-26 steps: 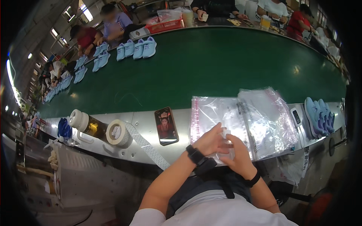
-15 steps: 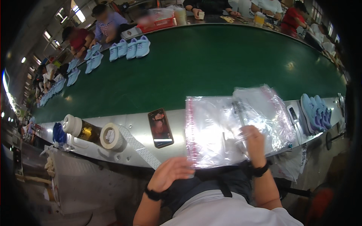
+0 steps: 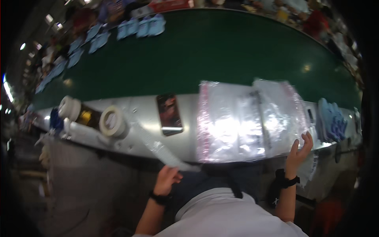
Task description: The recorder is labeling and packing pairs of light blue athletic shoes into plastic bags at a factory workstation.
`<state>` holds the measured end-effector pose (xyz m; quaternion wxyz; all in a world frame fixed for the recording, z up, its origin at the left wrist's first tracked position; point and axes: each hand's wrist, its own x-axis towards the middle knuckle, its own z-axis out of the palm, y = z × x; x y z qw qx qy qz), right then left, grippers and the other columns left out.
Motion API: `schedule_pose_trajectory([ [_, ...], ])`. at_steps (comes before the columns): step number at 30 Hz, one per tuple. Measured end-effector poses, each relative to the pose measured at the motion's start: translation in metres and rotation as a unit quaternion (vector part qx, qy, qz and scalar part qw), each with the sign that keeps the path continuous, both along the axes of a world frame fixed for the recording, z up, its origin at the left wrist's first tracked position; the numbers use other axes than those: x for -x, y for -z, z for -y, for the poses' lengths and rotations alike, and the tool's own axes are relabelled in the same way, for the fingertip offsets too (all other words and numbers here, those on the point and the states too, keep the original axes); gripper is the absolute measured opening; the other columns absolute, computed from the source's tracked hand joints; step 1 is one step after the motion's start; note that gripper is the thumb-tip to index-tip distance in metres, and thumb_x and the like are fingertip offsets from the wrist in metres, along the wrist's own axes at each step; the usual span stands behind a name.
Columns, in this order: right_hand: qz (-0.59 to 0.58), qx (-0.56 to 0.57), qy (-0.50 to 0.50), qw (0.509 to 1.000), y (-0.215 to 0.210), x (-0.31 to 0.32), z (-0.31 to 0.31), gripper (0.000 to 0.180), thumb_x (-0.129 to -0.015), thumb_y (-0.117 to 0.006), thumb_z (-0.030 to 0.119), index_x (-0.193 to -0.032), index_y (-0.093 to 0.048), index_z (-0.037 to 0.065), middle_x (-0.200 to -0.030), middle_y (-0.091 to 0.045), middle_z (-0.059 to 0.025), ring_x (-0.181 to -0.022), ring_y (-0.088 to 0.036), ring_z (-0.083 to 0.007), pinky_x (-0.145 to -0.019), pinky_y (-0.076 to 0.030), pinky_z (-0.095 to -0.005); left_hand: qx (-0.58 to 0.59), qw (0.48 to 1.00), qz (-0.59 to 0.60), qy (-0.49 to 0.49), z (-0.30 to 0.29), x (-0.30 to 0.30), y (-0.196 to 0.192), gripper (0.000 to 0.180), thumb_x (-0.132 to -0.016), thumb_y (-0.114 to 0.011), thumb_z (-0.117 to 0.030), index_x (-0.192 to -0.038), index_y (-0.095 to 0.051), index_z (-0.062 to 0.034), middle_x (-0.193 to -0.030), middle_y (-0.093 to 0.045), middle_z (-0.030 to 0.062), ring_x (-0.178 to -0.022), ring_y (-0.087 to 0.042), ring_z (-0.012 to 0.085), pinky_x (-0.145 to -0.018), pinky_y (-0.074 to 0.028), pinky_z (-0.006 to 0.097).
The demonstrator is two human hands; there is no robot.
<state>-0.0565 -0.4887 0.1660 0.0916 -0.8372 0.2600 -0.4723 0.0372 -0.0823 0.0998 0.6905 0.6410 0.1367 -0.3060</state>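
Observation:
My left hand (image 3: 166,181) is at the near edge of the table, fingers curled at the lower edge of a pale strip of labels (image 3: 156,147). Blur softens the fingertips, but they appear closed on the strip. This strip runs from a thick white roll (image 3: 112,121) on the metal ledge. Beside the right edge of the clear plastic bags (image 3: 231,124), my right hand (image 3: 299,155) is open, thumb and fingers apart, with nothing in it. The bags lie in two overlapping piles with pink-edged borders.
A phone (image 3: 169,114) lies between roll and bags. Left of the roll is a bottle with a white cap (image 3: 70,108). Light-blue shoes (image 3: 331,120) stand at the right; more shoes (image 3: 152,26) line the far side of the green belt (image 3: 221,51). Other people sit across it.
My right hand has moved off the bags to their right edge and opened. My left hand has drawn nearer to me, its fingers curling. The whole view has tilted down.

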Motion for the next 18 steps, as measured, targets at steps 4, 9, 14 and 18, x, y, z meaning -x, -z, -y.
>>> schedule_pose_trajectory([
  [4, -0.154, -0.248, -0.419, 0.86, -0.01, -0.049, -0.08, 0.017, -0.079, -0.056, 0.0, -0.096, -0.057, -0.002, -0.099, -0.058, -0.0154, -0.094, -0.057, -0.0303, -0.083, -0.044, -0.035, 0.021, 0.999, -0.027, 0.009, 0.02, -0.002, -0.007, 0.016, -0.091, -0.054, -0.017, -0.097, -0.056, -0.0026, -0.073, -0.057, 0.003, -0.059, -0.053, 0.01, -0.053, -0.041, 0.022],
  [9, -0.298, -0.323, -0.611, 0.659, 0.006, -0.074, -0.163, 0.033, -0.083, -0.059, 0.012, -0.113, -0.052, 0.001, -0.107, -0.057, -0.016, -0.099, -0.056, -0.03, -0.086, -0.044, -0.0352, 0.114, 0.993, -0.019, -0.024, 0.022, 0.005, -0.036, 0.016, -0.092, -0.051, -0.016, -0.1, -0.056, -0.0024, -0.078, -0.057, 0.0028, -0.061, -0.051, 0.0096, -0.055, -0.04, 0.023],
  [14, -0.383, -0.413, -0.57, 0.598, 0.002, -0.091, -0.19, 0.019, -0.087, -0.056, 0.017, -0.096, -0.057, 0.0, -0.081, -0.06, -0.0151, -0.073, -0.059, -0.0254, -0.066, -0.045, -0.0333, 0.107, 0.994, -0.016, 0.005, 0.024, 0.007, -0.039, 0.018, -0.092, -0.053, -0.021, -0.092, -0.057, -0.0038, -0.07, -0.056, 0.0013, -0.06, -0.052, 0.0085, -0.056, -0.042, 0.021],
  [18, -0.358, -0.424, -0.561, 0.614, 0.003, -0.08, -0.179, 0.016, -0.088, -0.056, 0.017, -0.087, -0.058, 0.002, -0.065, -0.056, -0.0109, -0.058, -0.054, -0.0191, -0.056, -0.042, -0.0303, 0.133, 0.988, 0.04, -0.069, -0.009, -0.037, -0.026, 0.02, -0.094, -0.049, -0.021, -0.097, -0.054, -0.0028, -0.085, -0.06, 0.0063, -0.069, -0.057, 0.0136, -0.06, -0.048, 0.025],
])
